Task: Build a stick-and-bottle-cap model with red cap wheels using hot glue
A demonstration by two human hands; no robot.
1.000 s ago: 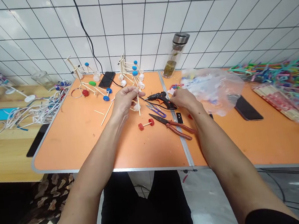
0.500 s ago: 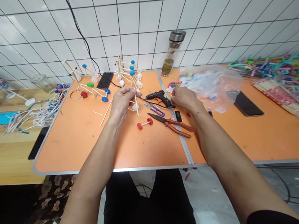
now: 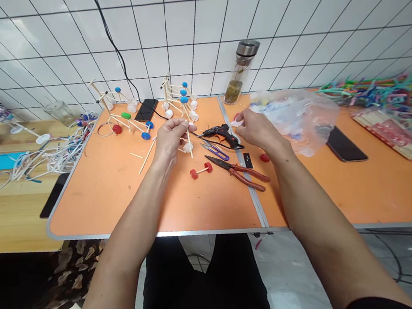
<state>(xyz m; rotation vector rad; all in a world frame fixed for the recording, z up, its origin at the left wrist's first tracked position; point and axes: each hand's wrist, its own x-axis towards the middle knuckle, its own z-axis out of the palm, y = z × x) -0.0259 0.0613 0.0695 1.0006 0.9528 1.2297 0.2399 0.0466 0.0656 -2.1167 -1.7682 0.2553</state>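
Observation:
My left hand (image 3: 170, 137) is closed in a pinch on a small frame of thin wooden sticks with a white cap (image 3: 188, 145) hanging from it, held just above the orange table (image 3: 121, 195). My right hand (image 3: 257, 129) is closed, fingertips pinching a small white piece (image 3: 236, 122) at the mouth of a clear plastic bag (image 3: 297, 115) full of coloured caps. A black glue gun (image 3: 220, 133) lies between the two hands. A red two-wheel axle (image 3: 201, 170) rests on the table below my left hand.
Red-handled pliers (image 3: 241, 172) and purple snips (image 3: 213, 150) lie near the table seam. Two finished stick models (image 3: 179, 100) (image 3: 122, 115) stand at the back beside a phone (image 3: 147, 109) and a glass bottle (image 3: 241, 72). Another phone (image 3: 342, 144) and coloured sticks (image 3: 390, 96) lie right.
My right hand has lifted slightly from beside the glue gun toward the bag's mouth, now pinching a small white piece. The left hand keeps holding the stick frame in place.

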